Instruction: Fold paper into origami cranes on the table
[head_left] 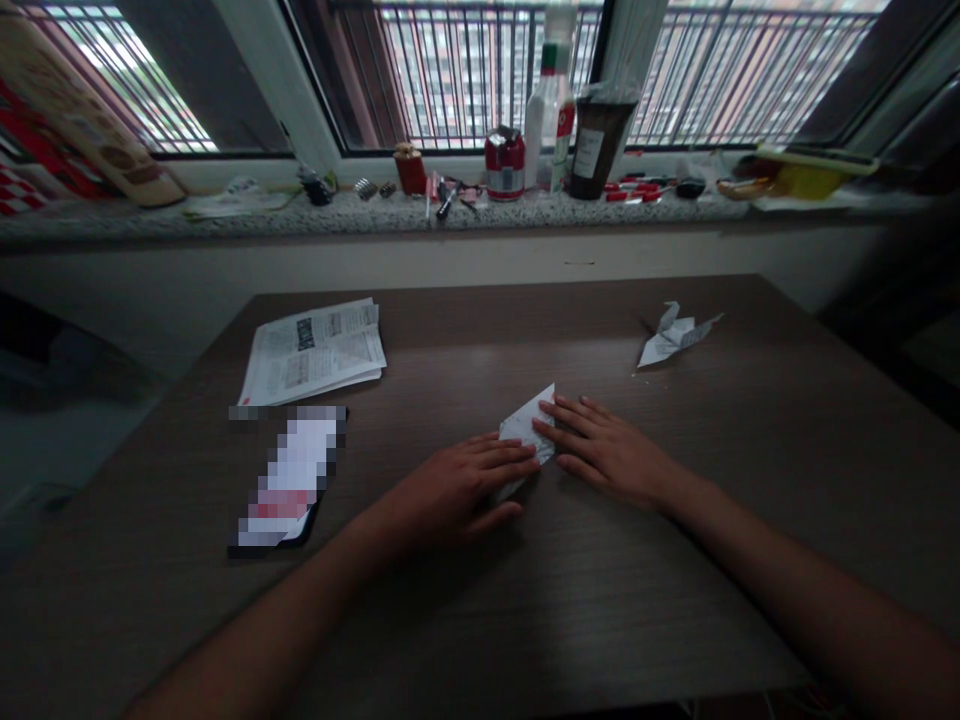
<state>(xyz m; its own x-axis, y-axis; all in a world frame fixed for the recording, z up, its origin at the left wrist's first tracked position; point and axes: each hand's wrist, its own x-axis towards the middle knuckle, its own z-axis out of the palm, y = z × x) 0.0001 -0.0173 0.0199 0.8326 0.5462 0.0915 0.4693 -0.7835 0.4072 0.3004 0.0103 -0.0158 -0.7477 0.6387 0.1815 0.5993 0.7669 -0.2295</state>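
Note:
A small folded piece of white paper (529,424) lies flat on the brown wooden table (585,600) in front of me. My left hand (454,490) rests on its lower left part, fingers stretched out flat and pressing it down. My right hand (607,450) lies flat beside it on the right, fingertips touching the paper's right edge. Part of the paper is hidden under both hands. Neither hand grips anything.
A finished folded paper figure (675,335) sits at the far right of the table. A stack of printed sheets (315,352) lies at the far left, and a phone (289,480) lies nearer me. The stone windowsill (225,215) behind holds bottles (550,110), a red can (505,163) and small items.

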